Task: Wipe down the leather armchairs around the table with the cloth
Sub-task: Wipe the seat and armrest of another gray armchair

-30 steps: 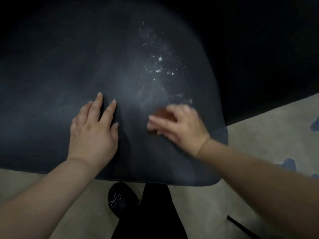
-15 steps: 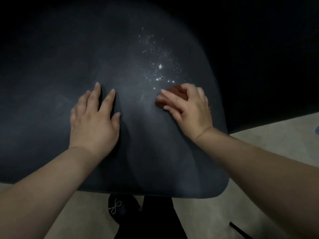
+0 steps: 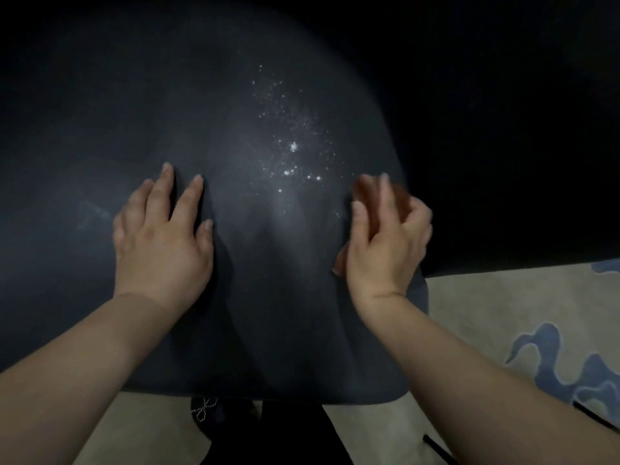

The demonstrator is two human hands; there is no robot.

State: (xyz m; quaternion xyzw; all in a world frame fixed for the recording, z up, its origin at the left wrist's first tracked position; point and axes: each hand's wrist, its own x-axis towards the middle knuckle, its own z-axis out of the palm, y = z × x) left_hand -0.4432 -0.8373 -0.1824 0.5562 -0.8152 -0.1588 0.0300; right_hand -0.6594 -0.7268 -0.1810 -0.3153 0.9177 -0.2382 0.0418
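Up close, the left hand (image 3: 161, 243) is lying flat on the dark leather armchair (image 3: 100, 129), fingers straight and spread, pressing the surface. Over to the right, the right hand (image 3: 385, 243) is curling its blurred fingers around a reddish-brown cloth (image 3: 360, 191), holding it against the leather near the chair's right edge. Between the hands, pale specks (image 3: 293, 147) are glinting on the leather. Below, a dark shoe (image 3: 204, 409) is standing on beige carpet (image 3: 486, 313) bearing a blue pattern (image 3: 550, 357).
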